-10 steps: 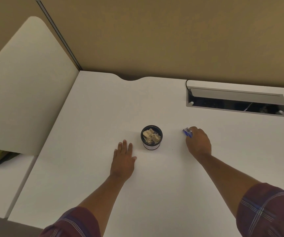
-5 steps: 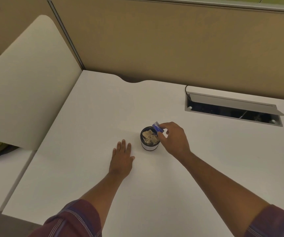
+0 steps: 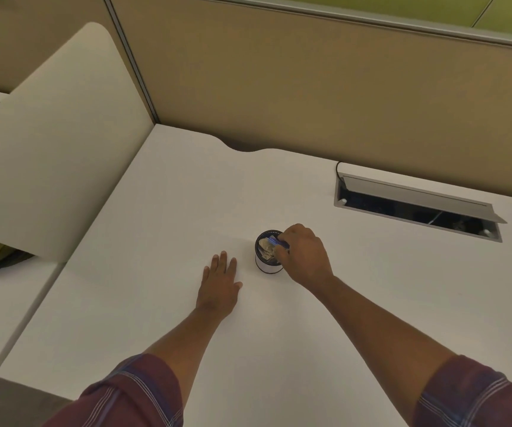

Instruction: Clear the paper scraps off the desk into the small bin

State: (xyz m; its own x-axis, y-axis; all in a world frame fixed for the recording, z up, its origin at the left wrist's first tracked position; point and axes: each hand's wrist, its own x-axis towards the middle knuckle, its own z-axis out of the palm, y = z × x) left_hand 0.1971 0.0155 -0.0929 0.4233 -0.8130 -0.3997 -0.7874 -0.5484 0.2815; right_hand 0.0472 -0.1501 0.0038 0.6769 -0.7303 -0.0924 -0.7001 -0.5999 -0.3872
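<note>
Blue-white scrap (image 3: 272, 241) pinched in right hand (image 3: 304, 257) grip over small bin (image 3: 266, 253) mouth, bench (image 3: 171, 217) centre — loosen only once it's inside the rim, atop the crumpled paper (image 3: 266, 250) — left hand (image 3: 219, 282) flat, empty at bin's 8 o'clock.

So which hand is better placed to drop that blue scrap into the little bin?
The right hand: it already pinches the blue scrap over the small bin. The left hand lies flat on the desk beside it.
</note>
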